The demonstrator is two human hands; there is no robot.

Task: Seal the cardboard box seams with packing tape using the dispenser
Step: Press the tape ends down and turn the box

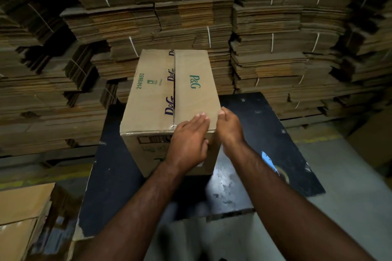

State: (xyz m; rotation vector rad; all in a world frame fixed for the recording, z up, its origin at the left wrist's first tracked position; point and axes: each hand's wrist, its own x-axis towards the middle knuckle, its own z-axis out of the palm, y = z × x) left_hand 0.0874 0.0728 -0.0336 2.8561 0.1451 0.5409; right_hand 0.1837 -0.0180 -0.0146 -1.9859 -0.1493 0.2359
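A closed brown cardboard box [161,95] with printed logos stands on a black table [265,116]. Its two top flaps meet at a centre seam [174,82] that runs away from me. Clear tape shows along the box's near top edge. My left hand [187,144] lies flat, fingers together, over the near right corner of the box. My right hand [230,127] presses against the box's right near edge with the thumb on top. A blue tape dispenser [273,165] with a roll lies on the table to the right, partly hidden behind my right forearm.
Tall stacks of flattened, strapped cardboard [191,17] fill the whole background close behind the table. More flat cardboard [21,218] lies at the lower left. A grey floor [350,186] shows to the right of the table.
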